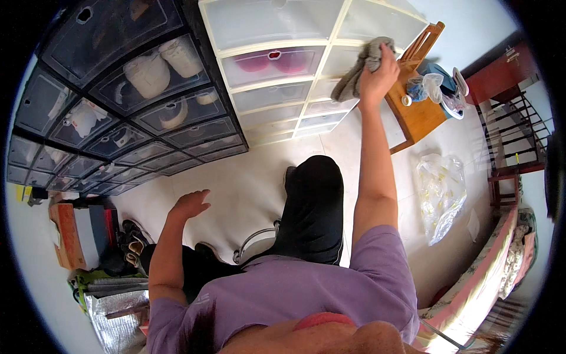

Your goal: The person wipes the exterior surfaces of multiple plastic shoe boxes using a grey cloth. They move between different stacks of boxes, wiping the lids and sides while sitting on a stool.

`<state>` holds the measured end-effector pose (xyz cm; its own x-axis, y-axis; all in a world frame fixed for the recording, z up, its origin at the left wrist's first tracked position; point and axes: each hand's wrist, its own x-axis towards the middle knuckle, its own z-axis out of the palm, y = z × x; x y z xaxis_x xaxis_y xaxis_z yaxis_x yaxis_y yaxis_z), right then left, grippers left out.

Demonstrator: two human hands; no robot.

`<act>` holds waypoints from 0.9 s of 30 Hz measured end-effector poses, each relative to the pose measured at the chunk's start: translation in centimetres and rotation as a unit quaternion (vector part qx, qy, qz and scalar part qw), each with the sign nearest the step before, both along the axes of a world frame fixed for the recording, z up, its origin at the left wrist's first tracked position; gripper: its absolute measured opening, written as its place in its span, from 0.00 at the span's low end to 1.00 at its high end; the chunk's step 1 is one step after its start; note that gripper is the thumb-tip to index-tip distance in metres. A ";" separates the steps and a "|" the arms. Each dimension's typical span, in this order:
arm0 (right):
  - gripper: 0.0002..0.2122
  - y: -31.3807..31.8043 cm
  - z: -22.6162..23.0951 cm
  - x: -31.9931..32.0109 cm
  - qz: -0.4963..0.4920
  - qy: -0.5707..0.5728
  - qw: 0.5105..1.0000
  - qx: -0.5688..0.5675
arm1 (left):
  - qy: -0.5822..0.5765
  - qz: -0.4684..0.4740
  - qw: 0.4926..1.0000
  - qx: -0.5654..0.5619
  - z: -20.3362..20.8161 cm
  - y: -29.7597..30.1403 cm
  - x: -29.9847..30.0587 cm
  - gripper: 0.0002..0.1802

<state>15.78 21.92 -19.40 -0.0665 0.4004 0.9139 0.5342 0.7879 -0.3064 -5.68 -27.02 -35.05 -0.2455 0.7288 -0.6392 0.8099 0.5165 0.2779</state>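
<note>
My right hand (380,75) is raised and wrapped round a crumpled grey-brown cloth (351,85). The cloth lies over the right-hand column of a stack of clear-fronted white storage boxes (272,92); whether it presses on their fronts I cannot tell. Pink items show through one box in the left column. Away to the left, my left hand (190,205) hangs above the floor with its fingers stretched out and holds nothing. It is nearest to the black-framed shoe boxes (165,146), several of which have pale shoes inside.
A wooden chair (420,118) bearing bags and a small white-lidded container stands right of the boxes. A clear plastic bag (441,194) lies on the tiled floor. Cardboard boxes (69,236) and shoes (135,242) sit at the left; a bed edge (471,289) runs along the right.
</note>
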 end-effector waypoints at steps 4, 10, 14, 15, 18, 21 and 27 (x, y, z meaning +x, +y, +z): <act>0.26 2.3 0.4 1.6 -0.038 0.031 0.999 -0.015 | -0.022 0.007 0.999 -0.035 0.0 0.8 0.1 0.32; 0.29 -3.8 -0.5 -1.8 0.042 -0.033 0.998 -0.036 | 0.007 -0.013 1.000 0.013 -1.3 0.9 0.1 0.30; 0.33 -8.3 0.5 -3.1 0.149 -0.088 0.982 -0.075 | -0.014 -0.010 1.000 0.018 -2.4 0.6 -0.4 0.30; 0.33 -7.5 0.4 -2.7 0.148 -0.086 0.982 -0.075 | -0.022 -0.003 1.000 0.010 -2.4 0.7 -0.4 0.30; 0.32 -2.4 -0.8 -0.9 0.077 -0.020 0.996 -0.041 | -0.028 0.001 0.999 0.016 -2.4 0.6 -0.7 0.30; 0.28 2.5 -0.5 2.2 0.019 0.078 0.995 -0.061 | -0.024 -0.002 0.999 0.021 -2.2 0.0 -0.6 0.30; 0.26 5.3 -6.8 2.2 0.164 0.271 0.908 -0.275 | 0.000 -0.008 1.000 -0.013 -2.2 -0.7 -0.8 0.30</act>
<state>17.99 27.22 -26.19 0.1347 0.8462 0.5156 -0.0476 0.5252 -0.8496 -6.46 -27.75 -37.24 -0.2330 0.7153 -0.6588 0.8182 0.5103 0.2647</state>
